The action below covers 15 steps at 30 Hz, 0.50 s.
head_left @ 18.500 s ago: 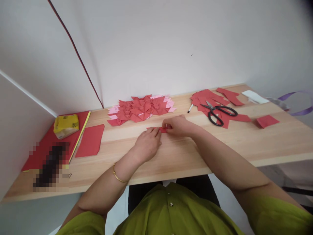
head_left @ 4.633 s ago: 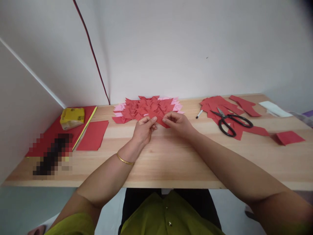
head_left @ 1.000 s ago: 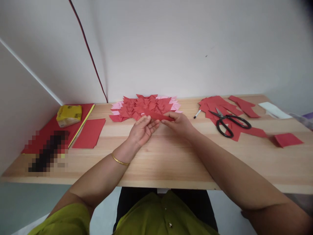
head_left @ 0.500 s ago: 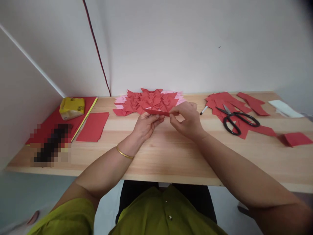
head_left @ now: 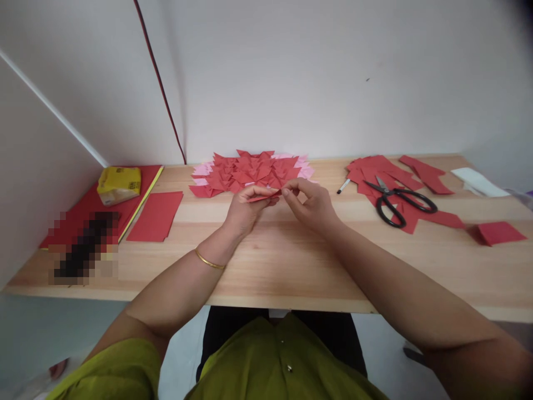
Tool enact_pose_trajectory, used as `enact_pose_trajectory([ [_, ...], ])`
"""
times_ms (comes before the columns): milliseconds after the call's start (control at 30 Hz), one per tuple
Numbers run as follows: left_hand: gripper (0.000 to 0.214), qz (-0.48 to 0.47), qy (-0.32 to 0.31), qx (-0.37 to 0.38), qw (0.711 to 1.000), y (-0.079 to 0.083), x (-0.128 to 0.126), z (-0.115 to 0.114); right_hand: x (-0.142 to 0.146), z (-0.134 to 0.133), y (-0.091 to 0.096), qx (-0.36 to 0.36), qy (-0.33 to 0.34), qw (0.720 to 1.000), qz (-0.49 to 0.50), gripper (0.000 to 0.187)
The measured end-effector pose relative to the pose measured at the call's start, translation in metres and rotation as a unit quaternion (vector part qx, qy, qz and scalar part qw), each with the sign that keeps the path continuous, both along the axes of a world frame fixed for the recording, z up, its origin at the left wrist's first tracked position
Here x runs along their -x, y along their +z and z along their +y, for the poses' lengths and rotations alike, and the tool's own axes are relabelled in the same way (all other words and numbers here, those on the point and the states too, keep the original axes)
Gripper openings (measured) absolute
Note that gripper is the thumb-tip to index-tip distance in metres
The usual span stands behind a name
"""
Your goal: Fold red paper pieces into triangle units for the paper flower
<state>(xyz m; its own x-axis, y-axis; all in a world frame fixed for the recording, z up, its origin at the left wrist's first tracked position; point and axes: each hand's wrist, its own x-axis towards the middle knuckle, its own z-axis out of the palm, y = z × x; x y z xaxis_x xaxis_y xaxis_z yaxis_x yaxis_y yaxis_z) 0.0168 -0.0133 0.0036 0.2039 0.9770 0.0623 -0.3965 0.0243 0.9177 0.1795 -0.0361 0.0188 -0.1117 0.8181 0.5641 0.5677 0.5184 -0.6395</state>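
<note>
Has a heap of folded red and pink papers (head_left: pixel 250 173) straight ahead, blocking part of the desk's (head_left: pixel 275 266) back edge; has black-handled scissors (head_left: pixel 389 192) over red cut-outs (head_left: pixel 378 164) toward the back right corner, a yellow packet (head_left: pixel 119 186) toward the left edge. Now grips a slim folded red paper (head_left: pixel 266 196), nearly edge-on before the heap, in the closed left hand (head_left: pixel 245 211). Half curls the right hand (head_left: pixel 310 205) at its right tip, can't tell if pinching. Has pale wood running down to the front edge.
</note>
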Motion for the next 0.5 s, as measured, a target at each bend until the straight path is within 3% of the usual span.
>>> enact_pose_trajectory([
  [500,0.019,-0.004,-0.004,-0.016,1.0,0.0,-0.001,0.002,0.0,0.007,-0.011,-0.006,0.063,0.997,-0.047,0.017],
])
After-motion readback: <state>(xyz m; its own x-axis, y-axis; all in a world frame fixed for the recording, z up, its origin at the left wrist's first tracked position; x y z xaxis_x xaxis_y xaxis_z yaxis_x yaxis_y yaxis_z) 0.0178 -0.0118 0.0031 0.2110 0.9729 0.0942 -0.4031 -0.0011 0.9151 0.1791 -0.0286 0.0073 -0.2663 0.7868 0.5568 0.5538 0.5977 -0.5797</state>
